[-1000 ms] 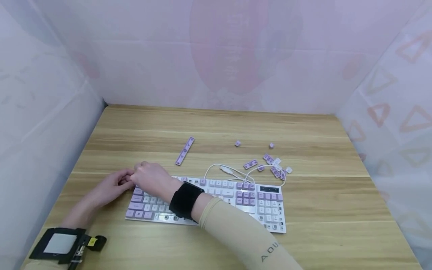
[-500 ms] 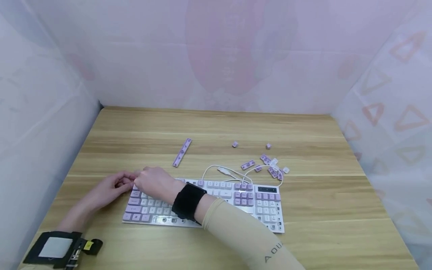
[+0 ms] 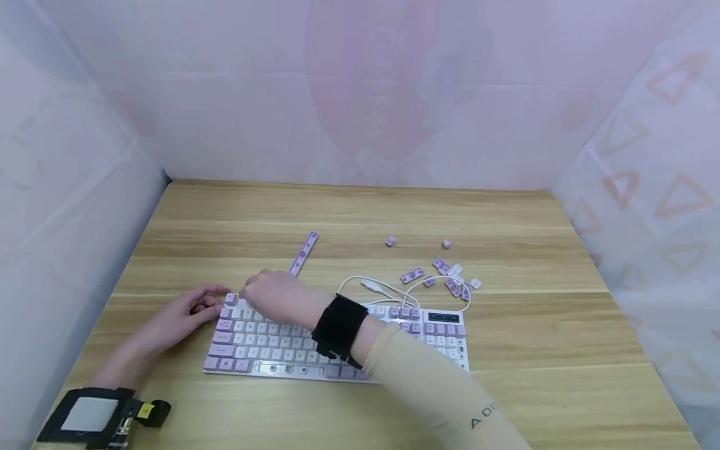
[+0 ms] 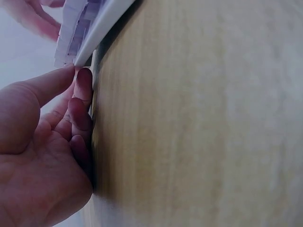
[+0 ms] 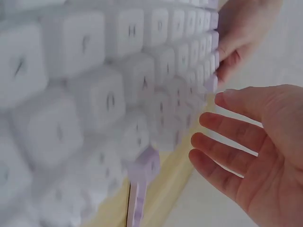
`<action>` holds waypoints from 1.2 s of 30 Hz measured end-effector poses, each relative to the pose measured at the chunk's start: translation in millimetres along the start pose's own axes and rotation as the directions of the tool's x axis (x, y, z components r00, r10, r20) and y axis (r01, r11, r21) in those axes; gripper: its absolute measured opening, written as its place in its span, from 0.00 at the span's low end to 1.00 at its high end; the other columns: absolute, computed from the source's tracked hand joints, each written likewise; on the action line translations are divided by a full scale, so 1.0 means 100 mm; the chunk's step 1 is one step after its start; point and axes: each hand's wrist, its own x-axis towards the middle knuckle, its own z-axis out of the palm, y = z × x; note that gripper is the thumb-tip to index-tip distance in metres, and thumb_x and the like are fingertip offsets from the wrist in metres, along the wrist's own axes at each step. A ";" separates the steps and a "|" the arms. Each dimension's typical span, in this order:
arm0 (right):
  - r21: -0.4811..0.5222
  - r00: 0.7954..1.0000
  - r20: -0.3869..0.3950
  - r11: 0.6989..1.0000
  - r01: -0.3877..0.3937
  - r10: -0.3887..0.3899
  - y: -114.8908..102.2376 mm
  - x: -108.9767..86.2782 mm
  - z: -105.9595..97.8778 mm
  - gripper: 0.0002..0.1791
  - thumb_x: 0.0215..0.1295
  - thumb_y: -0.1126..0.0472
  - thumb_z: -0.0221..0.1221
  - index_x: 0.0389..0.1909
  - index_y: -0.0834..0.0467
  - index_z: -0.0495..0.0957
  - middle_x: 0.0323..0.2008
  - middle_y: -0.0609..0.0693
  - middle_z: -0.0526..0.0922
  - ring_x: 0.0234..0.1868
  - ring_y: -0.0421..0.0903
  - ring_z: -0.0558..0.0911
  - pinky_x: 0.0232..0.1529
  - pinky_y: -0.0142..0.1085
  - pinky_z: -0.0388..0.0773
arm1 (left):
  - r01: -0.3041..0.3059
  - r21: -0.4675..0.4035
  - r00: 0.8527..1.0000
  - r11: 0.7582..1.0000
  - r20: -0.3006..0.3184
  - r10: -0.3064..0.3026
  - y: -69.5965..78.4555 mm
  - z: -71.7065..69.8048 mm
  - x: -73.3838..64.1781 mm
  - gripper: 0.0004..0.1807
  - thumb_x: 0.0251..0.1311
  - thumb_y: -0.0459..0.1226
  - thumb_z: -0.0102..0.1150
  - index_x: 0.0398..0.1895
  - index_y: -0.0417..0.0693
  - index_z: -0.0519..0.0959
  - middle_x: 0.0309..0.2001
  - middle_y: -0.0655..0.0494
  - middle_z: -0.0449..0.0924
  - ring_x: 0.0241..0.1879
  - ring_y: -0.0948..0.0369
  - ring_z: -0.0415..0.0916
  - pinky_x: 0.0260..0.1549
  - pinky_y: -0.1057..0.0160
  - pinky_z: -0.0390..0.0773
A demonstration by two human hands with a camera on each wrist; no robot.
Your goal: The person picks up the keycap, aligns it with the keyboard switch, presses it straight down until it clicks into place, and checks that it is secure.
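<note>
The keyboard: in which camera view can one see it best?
The head view, because both ends of the keyboard are in frame there, although the right arm covers part of it. The right wrist view shows mostly white keys very near, partly blurred; the left wrist view shows only a corner, by the left hand.

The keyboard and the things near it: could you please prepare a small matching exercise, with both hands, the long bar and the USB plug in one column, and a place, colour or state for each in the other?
Column 1
1. left hand
2. right hand
3. long bar
4. USB plug

Column 2
A. purple, lying on the table
B. near the back edge of the keyboard, its fingers apart
C. white, beyond the keyboard
D. beside the keyboard's far left corner

Pairs: 1-D, 2-B, 3-A, 4-C
</note>
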 end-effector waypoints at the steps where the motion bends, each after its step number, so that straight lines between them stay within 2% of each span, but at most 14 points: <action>1: 0.013 1.000 -0.013 1.000 -0.005 0.006 0.05 -0.03 -0.02 0.16 0.74 0.59 0.54 0.60 0.47 0.79 0.56 0.42 0.83 0.56 0.39 0.81 0.57 0.28 0.76 | -0.001 0.000 1.000 1.000 0.002 0.001 -0.01 0.00 0.01 0.27 0.73 0.48 0.53 0.68 0.45 0.68 0.47 0.51 0.79 0.42 0.64 0.72 0.39 0.71 0.71; 5: 0.134 0.998 -0.035 0.989 -0.055 0.061 0.32 -0.21 -0.09 0.18 0.73 0.59 0.56 0.62 0.52 0.78 0.60 0.48 0.82 0.60 0.43 0.81 0.61 0.31 0.75 | -0.004 0.016 1.000 1.000 0.005 0.004 -0.04 -0.01 0.04 0.26 0.73 0.49 0.52 0.67 0.45 0.70 0.48 0.52 0.79 0.43 0.64 0.72 0.40 0.71 0.71; 8: 0.199 0.992 -0.050 0.974 -0.104 0.116 0.61 -0.37 -0.13 0.20 0.72 0.61 0.57 0.63 0.55 0.76 0.61 0.52 0.81 0.62 0.47 0.80 0.63 0.35 0.75 | -0.001 0.033 1.000 0.999 0.002 0.001 -0.07 -0.01 0.04 0.26 0.73 0.50 0.52 0.66 0.44 0.71 0.49 0.51 0.78 0.44 0.63 0.71 0.41 0.72 0.71; 12: 0.244 0.970 -0.102 0.951 -0.193 0.222 1.06 -0.57 -0.11 0.21 0.70 0.64 0.59 0.63 0.58 0.76 0.61 0.55 0.81 0.62 0.52 0.80 0.64 0.41 0.74 | 0.007 0.036 1.000 0.999 -0.003 -0.006 -0.09 -0.03 0.02 0.26 0.73 0.50 0.51 0.66 0.43 0.71 0.50 0.50 0.78 0.45 0.63 0.70 0.41 0.73 0.71; 14: 0.266 0.947 -0.127 0.930 -0.254 0.296 1.29 -0.64 -0.06 0.22 0.67 0.67 0.61 0.62 0.59 0.77 0.60 0.57 0.81 0.62 0.54 0.79 0.64 0.44 0.74 | 0.004 0.034 1.000 0.999 -0.003 -0.004 -0.10 -0.05 0.01 0.26 0.73 0.49 0.52 0.66 0.43 0.71 0.50 0.50 0.78 0.45 0.63 0.70 0.41 0.73 0.71; 18: 0.325 0.870 -0.123 0.848 -0.419 0.477 1.69 -0.77 0.07 0.25 0.64 0.70 0.61 0.64 0.58 0.75 0.62 0.59 0.78 0.62 0.56 0.78 0.63 0.46 0.74 | 0.003 0.029 1.000 1.000 0.002 -0.003 -0.11 -0.07 0.01 0.26 0.73 0.50 0.51 0.66 0.43 0.71 0.50 0.50 0.78 0.45 0.65 0.71 0.42 0.74 0.71; 20: 0.335 0.841 -0.115 0.818 -0.468 0.528 1.85 -0.83 0.14 0.26 0.64 0.70 0.60 0.64 0.58 0.74 0.62 0.61 0.77 0.62 0.57 0.77 0.64 0.47 0.74 | 0.006 0.025 1.000 1.000 0.004 -0.006 -0.13 -0.08 0.01 0.26 0.73 0.50 0.51 0.66 0.43 0.71 0.50 0.50 0.78 0.45 0.65 0.71 0.42 0.74 0.70; 21: 0.335 0.834 -0.107 0.810 -0.482 0.541 1.91 -0.85 0.17 0.26 0.64 0.71 0.59 0.65 0.58 0.74 0.63 0.62 0.76 0.63 0.58 0.77 0.65 0.48 0.73 | 0.008 0.023 1.000 1.000 0.005 -0.008 -0.13 -0.09 0.01 0.26 0.74 0.50 0.51 0.66 0.43 0.71 0.50 0.50 0.78 0.45 0.65 0.70 0.42 0.74 0.70; 23: 0.324 0.841 -0.103 0.818 -0.476 0.531 1.99 -0.89 0.22 0.25 0.66 0.72 0.56 0.64 0.59 0.75 0.63 0.63 0.75 0.64 0.58 0.76 0.66 0.48 0.72 | 0.007 0.018 1.000 1.000 0.007 -0.007 -0.14 -0.10 0.00 0.26 0.74 0.49 0.51 0.66 0.42 0.71 0.50 0.49 0.77 0.45 0.66 0.70 0.42 0.74 0.70; 27: 0.285 0.884 -0.101 0.865 -0.414 0.456 2.03 -0.94 0.27 0.21 0.70 0.73 0.52 0.60 0.58 0.79 0.62 0.62 0.76 0.64 0.59 0.77 0.66 0.48 0.72 | -0.001 0.010 1.000 1.000 0.012 0.001 -0.15 -0.13 -0.01 0.25 0.74 0.48 0.51 0.66 0.42 0.71 0.51 0.49 0.77 0.44 0.67 0.70 0.42 0.74 0.70; 30: 0.259 0.908 -0.094 0.891 -0.374 0.408 2.03 -0.95 0.31 0.18 0.69 0.72 0.53 0.56 0.58 0.82 0.58 0.59 0.81 0.60 0.57 0.80 0.65 0.46 0.73 | 0.002 0.010 1.000 1.000 0.016 -0.003 -0.16 -0.15 -0.01 0.25 0.74 0.48 0.50 0.66 0.42 0.71 0.51 0.49 0.77 0.45 0.67 0.70 0.42 0.74 0.70; 33: 0.242 0.919 -0.083 0.902 -0.357 0.386 2.03 -0.94 0.34 0.18 0.67 0.74 0.54 0.52 0.59 0.84 0.54 0.57 0.84 0.58 0.54 0.81 0.64 0.43 0.74 | 0.012 0.018 1.000 1.000 0.020 -0.013 -0.17 -0.16 0.01 0.26 0.74 0.50 0.50 0.66 0.43 0.70 0.52 0.49 0.77 0.45 0.66 0.70 0.42 0.74 0.70; 36: 0.260 0.912 -0.076 0.891 -0.371 0.402 2.05 -0.94 0.37 0.15 0.67 0.74 0.54 0.48 0.60 0.85 0.52 0.57 0.86 0.57 0.54 0.82 0.63 0.43 0.75 | 0.021 0.026 1.000 0.999 0.018 -0.021 -0.18 -0.18 0.03 0.27 0.74 0.51 0.50 0.67 0.43 0.70 0.52 0.48 0.76 0.45 0.65 0.69 0.42 0.74 0.70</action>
